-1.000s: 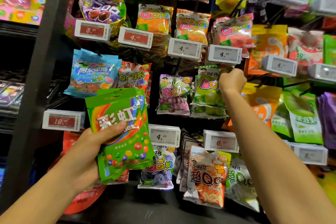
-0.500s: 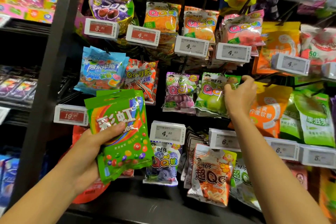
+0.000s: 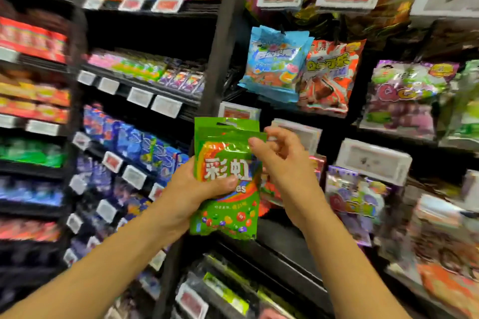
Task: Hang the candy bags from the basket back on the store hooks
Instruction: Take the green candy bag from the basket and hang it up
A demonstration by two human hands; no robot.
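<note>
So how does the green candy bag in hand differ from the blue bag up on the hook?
The green candy bag is gripped by the left hand, off any hook; the blue candy bag hangs on the display. The green one stands upright; the blue one tilts. The green one has the right hand at its top edge; the blue one is untouched. Both are glossy pouches.

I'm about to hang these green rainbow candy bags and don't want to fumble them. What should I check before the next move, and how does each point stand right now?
1. Left hand grips the green rainbow-print candy bags firmly: ok, thumb lies across the front.
2. Bags upright, hang holes on top: ok.
3. Right hand has pinched a single bag: cannot tell; its fingers sit curled at the upper right edge.
4. More than one bag in the stack: ok, a second top edge shows behind.
5. Free hook for these bags in sight: cannot tell; the view is blurred.
6. Hanging blue candy bags out of the way: ok, they hang above.
</note>
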